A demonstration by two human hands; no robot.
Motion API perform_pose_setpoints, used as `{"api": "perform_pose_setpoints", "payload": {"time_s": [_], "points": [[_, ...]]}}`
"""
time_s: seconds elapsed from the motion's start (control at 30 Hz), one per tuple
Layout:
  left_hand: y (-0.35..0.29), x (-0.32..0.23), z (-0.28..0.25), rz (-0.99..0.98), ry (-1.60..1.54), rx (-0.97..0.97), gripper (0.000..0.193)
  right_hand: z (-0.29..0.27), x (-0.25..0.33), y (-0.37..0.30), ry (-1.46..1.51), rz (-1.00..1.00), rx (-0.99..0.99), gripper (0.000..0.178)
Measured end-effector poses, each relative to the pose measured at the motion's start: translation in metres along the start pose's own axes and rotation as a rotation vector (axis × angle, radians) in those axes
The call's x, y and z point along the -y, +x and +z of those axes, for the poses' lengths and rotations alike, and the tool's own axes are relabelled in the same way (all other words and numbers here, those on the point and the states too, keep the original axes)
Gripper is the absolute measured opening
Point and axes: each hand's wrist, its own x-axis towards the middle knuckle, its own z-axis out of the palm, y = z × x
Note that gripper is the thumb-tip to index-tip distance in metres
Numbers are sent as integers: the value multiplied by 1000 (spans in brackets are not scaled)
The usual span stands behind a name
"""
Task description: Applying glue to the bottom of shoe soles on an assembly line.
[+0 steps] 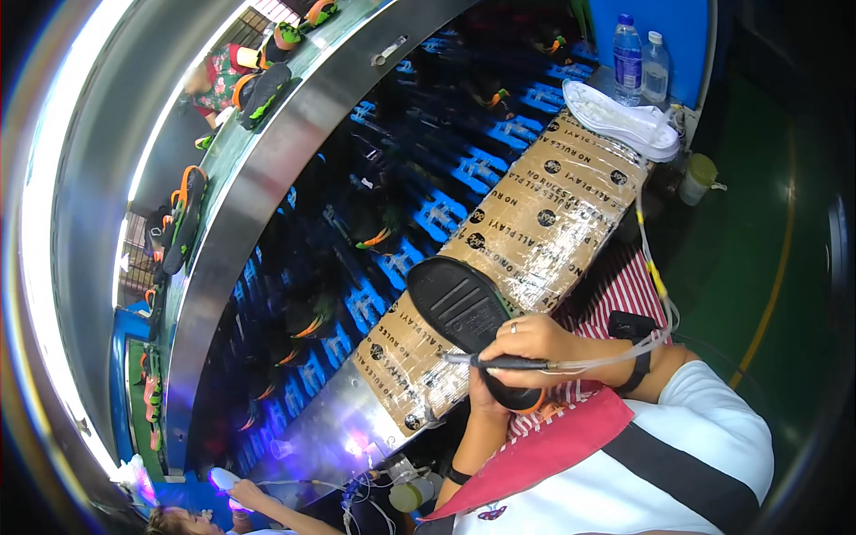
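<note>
A black sandal [458,305] is tilted with its ribbed sole facing me, over the cardboard-covered bench. Near its heel end my left hand [486,399] is closed round the edge, partly hidden behind the sole. My right hand [528,341] grips a pen-like tool [513,363] with a black handle and a metal tip. The tip points left, across the sandal's side edge; whether it touches cannot be made out. Clear tubes [615,358] run from the tool's back end past my right wrist.
A white shoe-shaped piece [621,122] lies at the bench's far end, near two plastic bottles [628,62]. A lidded container [698,178] hangs beyond. Beside the cardboard [535,227], a dark conveyor with blue holders [437,211] carries footwear. A co-worker's hand [245,491] holds a white shoe, lower left.
</note>
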Motion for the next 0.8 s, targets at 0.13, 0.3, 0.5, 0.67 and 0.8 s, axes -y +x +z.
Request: {"api": "perform_pose_setpoints", "payload": {"time_s": [0.13,0.3,0.5,0.67,0.8], "points": [[-5,-3,6,93,22,48,60,-1,-1,-7,-158,38,-104,21],[-6,-2,-1,113,173,18,60,14,1,-19,-219,22,-83,19],[-6,-6,15,181,281,-79,68,-4,4,-9,168,126,48,17],[2,-8,0,172,26,8,54,-7,-5,-14,-135,117,-94,20],[6,-8,-19,196,36,33,50,6,-12,-22,-109,84,-4,23]]}}
